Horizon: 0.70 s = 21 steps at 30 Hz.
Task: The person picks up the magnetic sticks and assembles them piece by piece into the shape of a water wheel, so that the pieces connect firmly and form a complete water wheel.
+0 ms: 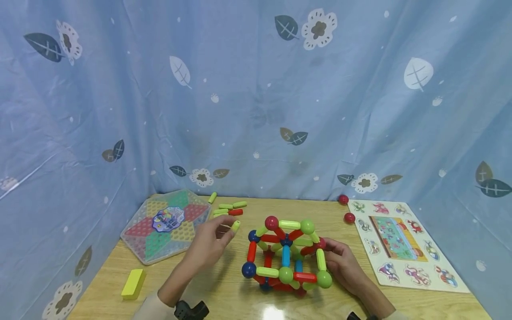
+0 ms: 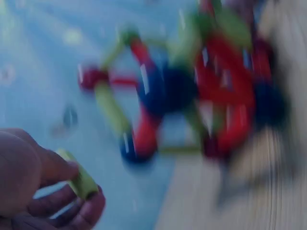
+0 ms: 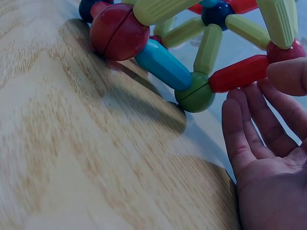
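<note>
our pale left sleeve point(image 1: 154, 306) comes nearest the head camera. between our hands is the ball-and-rod frame point(image 1: 286, 258). left of it, our left hand point(image 1: 207, 242) pinches a yellow-green rod point(image 1: 235, 226); at its right side, our right hand point(image 1: 340, 262) holds it by a crimson ball point(image 3: 288, 52). beyond it, leftward, loose rods point(image 1: 236, 212) lie on the surface point(image 1: 280, 206).

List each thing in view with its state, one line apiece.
Yellow-green rod, held, unattached
Left hand, pinching that rod
Ball-and-rod structure, joined together
Right hand, holding structure's right side
Other rods, loose
Two separate red balls, loose
Hexagonal game board, lying flat
Puzzle board, lying flat
Yellow block, lying flat
Curtain, hanging
</note>
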Each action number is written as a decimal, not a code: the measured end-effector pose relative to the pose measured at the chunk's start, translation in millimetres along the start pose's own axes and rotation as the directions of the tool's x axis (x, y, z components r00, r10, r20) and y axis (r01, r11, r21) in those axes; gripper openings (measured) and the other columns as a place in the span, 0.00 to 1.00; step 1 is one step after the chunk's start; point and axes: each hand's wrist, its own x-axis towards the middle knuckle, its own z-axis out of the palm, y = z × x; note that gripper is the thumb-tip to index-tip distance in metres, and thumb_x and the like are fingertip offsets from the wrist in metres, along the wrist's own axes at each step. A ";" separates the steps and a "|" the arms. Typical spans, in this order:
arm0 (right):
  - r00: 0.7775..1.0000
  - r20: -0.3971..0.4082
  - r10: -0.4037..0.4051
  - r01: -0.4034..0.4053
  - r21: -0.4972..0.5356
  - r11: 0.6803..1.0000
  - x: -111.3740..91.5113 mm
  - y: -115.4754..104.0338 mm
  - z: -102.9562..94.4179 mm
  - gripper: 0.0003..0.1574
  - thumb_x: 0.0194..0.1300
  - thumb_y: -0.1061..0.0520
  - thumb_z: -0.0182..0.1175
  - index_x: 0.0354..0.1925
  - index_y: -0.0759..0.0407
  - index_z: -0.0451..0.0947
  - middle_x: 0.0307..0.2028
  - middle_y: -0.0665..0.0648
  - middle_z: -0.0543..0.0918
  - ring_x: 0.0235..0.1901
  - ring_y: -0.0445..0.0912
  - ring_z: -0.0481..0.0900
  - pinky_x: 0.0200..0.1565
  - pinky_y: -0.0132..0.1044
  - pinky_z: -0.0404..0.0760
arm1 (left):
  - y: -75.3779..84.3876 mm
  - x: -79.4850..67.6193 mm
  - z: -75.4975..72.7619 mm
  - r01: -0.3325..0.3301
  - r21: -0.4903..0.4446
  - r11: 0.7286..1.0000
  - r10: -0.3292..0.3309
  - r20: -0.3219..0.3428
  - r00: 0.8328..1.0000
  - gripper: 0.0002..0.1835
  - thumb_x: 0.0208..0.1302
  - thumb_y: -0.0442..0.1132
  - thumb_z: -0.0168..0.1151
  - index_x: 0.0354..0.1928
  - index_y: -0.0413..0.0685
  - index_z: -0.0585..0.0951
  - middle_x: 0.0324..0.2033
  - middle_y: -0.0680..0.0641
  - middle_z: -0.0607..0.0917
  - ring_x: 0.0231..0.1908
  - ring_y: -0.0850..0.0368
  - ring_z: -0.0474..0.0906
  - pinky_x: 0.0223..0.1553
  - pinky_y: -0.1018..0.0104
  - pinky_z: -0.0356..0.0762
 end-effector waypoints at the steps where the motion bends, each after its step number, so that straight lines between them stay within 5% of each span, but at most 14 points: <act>1: 1.000 0.002 -0.004 0.004 -0.001 1.000 0.2 -0.4 -0.2 0.30 0.81 0.70 0.46 0.72 0.56 0.80 0.61 0.54 0.90 0.64 0.44 0.86 0.65 0.34 0.83 | 11.0 -2.5 2.0 -0.025 -0.049 0.999 0.026 0.022 0.999 0.14 0.74 0.31 0.70 0.58 0.49 0.87 0.48 0.50 0.91 0.47 0.56 0.89 0.51 0.62 0.89; 4: 1.000 0.007 -0.013 0.013 0.000 1.000 0.5 -0.9 -1.0 0.30 0.81 0.70 0.46 0.72 0.57 0.79 0.62 0.55 0.90 0.65 0.45 0.86 0.64 0.34 0.83 | 38.6 -9.7 13.9 -0.113 -0.197 0.974 0.138 0.118 0.983 0.15 0.73 0.33 0.72 0.59 0.49 0.87 0.47 0.50 0.92 0.47 0.58 0.89 0.52 0.66 0.88; 9: 1.000 0.003 -0.017 0.017 -0.005 1.000 0.3 0.2 -1.1 0.28 0.83 0.69 0.46 0.72 0.58 0.80 0.62 0.54 0.89 0.64 0.44 0.86 0.64 0.34 0.83 | 64.4 -15.9 46.1 -0.201 -0.335 0.921 0.293 0.253 0.922 0.15 0.71 0.33 0.75 0.58 0.48 0.88 0.47 0.49 0.93 0.44 0.65 0.88 0.51 0.65 0.89; 15: 1.000 0.003 -0.012 0.012 -0.009 1.000 1.1 3.2 0.2 0.27 0.84 0.67 0.47 0.71 0.57 0.81 0.61 0.52 0.89 0.63 0.43 0.86 0.65 0.36 0.83 | 73.5 -16.5 76.5 -0.292 -0.270 0.918 0.369 0.303 0.879 0.14 0.68 0.32 0.77 0.54 0.48 0.90 0.47 0.51 0.93 0.44 0.73 0.87 0.51 0.69 0.88; 21: 1.000 0.010 -0.011 0.011 -0.005 1.000 0.3 1.4 -0.2 0.27 0.84 0.67 0.47 0.72 0.57 0.80 0.63 0.53 0.89 0.64 0.45 0.86 0.67 0.37 0.82 | 71.8 -17.3 89.9 -0.420 -0.107 0.901 0.431 0.323 0.842 0.12 0.69 0.35 0.78 0.52 0.51 0.90 0.46 0.56 0.93 0.46 0.75 0.86 0.52 0.77 0.83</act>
